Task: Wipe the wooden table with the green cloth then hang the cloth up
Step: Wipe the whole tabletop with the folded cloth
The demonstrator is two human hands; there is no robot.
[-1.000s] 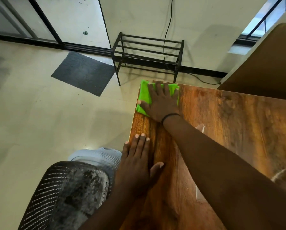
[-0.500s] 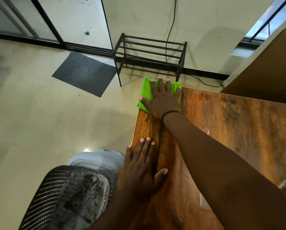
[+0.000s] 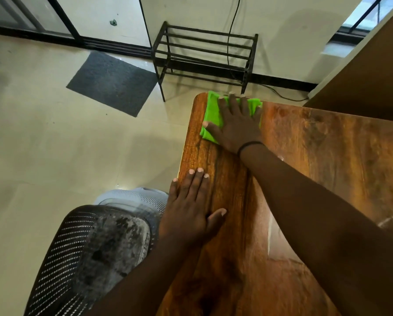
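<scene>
Pressing flat with straight, spread fingers, the right hand (image 3: 235, 124) lay on the green cloth (image 3: 212, 116) at the far left corner of the wooden table (image 3: 327, 156), the thumb stretched out to the left across the fabric and a dark band (image 3: 250, 145) circling the wrist. The cloth sat folded on the tabletop, its far edge reaching the table's far rim and its left side just inside the rounded corner; the palm and fingers covered most of its middle, so only the left strip and a patch at the far right showed. The right forearm ran diagonally from the near right across the tabletop and hid a good part of the wood beneath it. The left hand (image 3: 191, 208) rested palm down on the table's left edge, nearer than the cloth and well apart from it, fingers straight and together, thumb angled to the right, holding nothing. Just left of that hand, below the table edge, stood a mesh-backed chair (image 3: 88, 252). On the pale floor beyond lay a grey mat (image 3: 113, 83) to the far left, and a black metal rack (image 3: 202, 58) stood against the far wall, with a black cable (image 3: 233, 30) hanging down behind it. A brown panel (image 3: 373, 71) rose at the far right.
</scene>
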